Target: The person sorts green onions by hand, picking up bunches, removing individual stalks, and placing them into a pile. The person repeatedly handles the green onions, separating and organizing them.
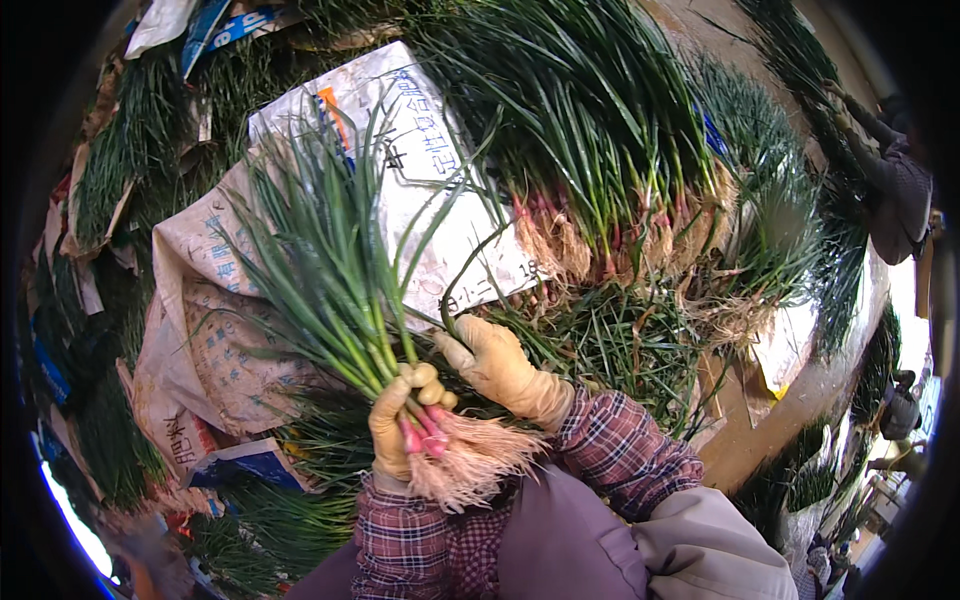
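Observation:
My left hand point(395, 427), in a pale yellow glove, grips a bunch of green garlic point(367, 330) just above its pink-red bulbs. The long leaves fan out to the upper left. A thick mass of pale roots point(480, 457) hangs to the right over my lap. To the right of the bunch, my gloved right hand point(506, 367) pinches a dark, curved garlic leaf point(466, 274) between thumb and fingers. Beyond both hands lies a white woven sack point(427, 217) with printing and handwriting on it.
A large pile of green garlic point(592, 127) lies beyond the sack, roots towards me. Loose trimmed leaves point(615, 337) cover the ground right of my right hand. A crumpled, dirty sack point(225, 330) lies at left. Other people, one a bent person point(900, 187), are at the right rim.

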`<state>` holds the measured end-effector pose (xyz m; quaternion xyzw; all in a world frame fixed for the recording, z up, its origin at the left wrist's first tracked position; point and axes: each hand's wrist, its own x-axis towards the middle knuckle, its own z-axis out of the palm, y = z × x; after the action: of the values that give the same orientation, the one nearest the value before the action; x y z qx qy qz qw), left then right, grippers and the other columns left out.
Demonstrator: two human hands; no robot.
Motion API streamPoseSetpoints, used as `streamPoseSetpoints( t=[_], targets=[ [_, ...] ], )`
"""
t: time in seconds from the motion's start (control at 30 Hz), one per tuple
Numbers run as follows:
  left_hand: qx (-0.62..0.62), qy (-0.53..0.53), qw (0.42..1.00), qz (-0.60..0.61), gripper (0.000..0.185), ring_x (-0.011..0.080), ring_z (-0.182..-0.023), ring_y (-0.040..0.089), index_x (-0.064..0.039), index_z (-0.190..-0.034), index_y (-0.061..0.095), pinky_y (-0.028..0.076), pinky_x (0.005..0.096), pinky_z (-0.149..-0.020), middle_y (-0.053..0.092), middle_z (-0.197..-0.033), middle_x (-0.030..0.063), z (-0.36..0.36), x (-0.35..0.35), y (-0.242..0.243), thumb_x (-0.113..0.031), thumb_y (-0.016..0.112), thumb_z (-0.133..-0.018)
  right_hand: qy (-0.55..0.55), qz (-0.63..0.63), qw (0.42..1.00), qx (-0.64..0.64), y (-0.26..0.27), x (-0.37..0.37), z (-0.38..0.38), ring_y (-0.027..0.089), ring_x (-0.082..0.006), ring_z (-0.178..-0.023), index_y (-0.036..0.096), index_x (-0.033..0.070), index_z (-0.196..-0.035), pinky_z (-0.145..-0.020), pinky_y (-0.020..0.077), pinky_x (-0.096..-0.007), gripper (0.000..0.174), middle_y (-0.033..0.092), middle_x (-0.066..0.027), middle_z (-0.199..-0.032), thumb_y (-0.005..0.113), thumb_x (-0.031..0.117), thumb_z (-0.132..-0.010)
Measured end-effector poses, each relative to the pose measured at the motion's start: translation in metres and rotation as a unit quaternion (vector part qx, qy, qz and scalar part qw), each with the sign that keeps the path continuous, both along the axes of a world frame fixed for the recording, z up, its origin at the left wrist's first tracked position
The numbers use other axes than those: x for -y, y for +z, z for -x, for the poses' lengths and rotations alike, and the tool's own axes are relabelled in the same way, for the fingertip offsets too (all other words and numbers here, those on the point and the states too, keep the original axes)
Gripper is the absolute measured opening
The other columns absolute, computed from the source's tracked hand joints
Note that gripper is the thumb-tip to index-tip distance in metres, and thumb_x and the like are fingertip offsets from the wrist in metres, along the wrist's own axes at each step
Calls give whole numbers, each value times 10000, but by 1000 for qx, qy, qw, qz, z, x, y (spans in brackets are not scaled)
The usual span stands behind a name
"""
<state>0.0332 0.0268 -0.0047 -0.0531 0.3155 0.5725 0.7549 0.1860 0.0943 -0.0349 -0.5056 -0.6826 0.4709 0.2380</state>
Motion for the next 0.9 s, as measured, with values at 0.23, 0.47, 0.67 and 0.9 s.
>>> streamPoseSetpoints(
  t=[0.23, 0.47, 0.67, 0.9],
  targets=[
    [-113, 26, 990, -75, 164, 103, -782, 502, -128, -881, 455, 428, 289, -739, 476, -907, -19, 46, -7, 31, -183, 605, -918, 241, 123, 933, 238, -13, 4, -115, 672, -297, -944, 686, 45, -1042, -841, 524, -421, 618, 694, -163, -940, 571, 621, -851],
    [-45, 38, 998, -24, 125, 115, -798, 513, -112, -1020, 520, 445, 305, -756, 507, -942, -5, 33, 0, 1, -168, 590, -934, -91, -42, 866, 490, -71, -55, -121, 444, -91, -447, 591, 81, -841, -373, 427, -264, 182, 506, 2, -584, 637, 240, -917],
    [-40, 48, 997, -36, 120, 112, -816, 520, -103, -1042, 527, 458, 311, -763, 525, -978, -7, 39, 3, -3, -171, 570, -952, -54, 36, 964, 259, -43, -18, -92, 601, -317, -535, 568, 42, -993, -495, 503, -408, 115, 618, -136, -691, 542, 109, -903],
    [-14, 45, 998, -49, 149, 113, -835, 509, -97, -1071, 511, 453, 317, -765, 509, -991, -6, 42, 4, -9, -171, 563, -953, -48, 286, 957, -15, -32, -31, -143, 573, -99, -620, 600, 24, -1118, -584, 474, -248, 248, 613, -29, -736, 554, 225, -980]
  ],
)
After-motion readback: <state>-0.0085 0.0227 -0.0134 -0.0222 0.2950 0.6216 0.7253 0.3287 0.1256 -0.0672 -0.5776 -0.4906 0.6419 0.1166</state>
